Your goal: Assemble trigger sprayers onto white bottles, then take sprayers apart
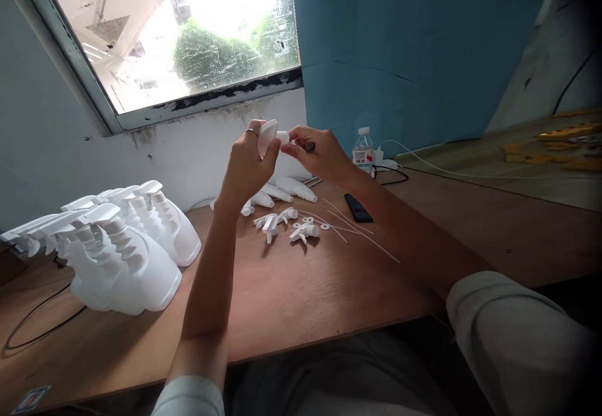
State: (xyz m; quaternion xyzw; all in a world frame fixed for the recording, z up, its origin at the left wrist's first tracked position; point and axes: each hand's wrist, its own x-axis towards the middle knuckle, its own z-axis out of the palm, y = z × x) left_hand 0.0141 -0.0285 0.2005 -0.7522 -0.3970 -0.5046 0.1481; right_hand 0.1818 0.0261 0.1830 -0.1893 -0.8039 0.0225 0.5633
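In front of the wall, both my hands are raised together above the table. My left hand (pixel 251 159) is closed around a white trigger spray head (pixel 268 135), its collar end pointing right. At that collar are the pinched fingertips of my right hand (pixel 322 152). A dark, round-ended stick (pixel 310 146) pokes out of my right hand; the rest of it is hidden. Below them lie several loose trigger spray heads (pixel 305 232), white ring washers (pixel 324 226) and thin white dip tubes (pixel 364 234). Behind these, several white bottles (pixel 296 188) lie on their sides.
On the left of the wooden table (pixel 282 303) stand several white spray bottles (pixel 141 272) with trigger heads fitted. A black phone (pixel 358 208), a clear water bottle (pixel 363 150) and a charger with cables (pixel 377 155) are at the back right. A black cable (pixel 42 315) loops at the left.
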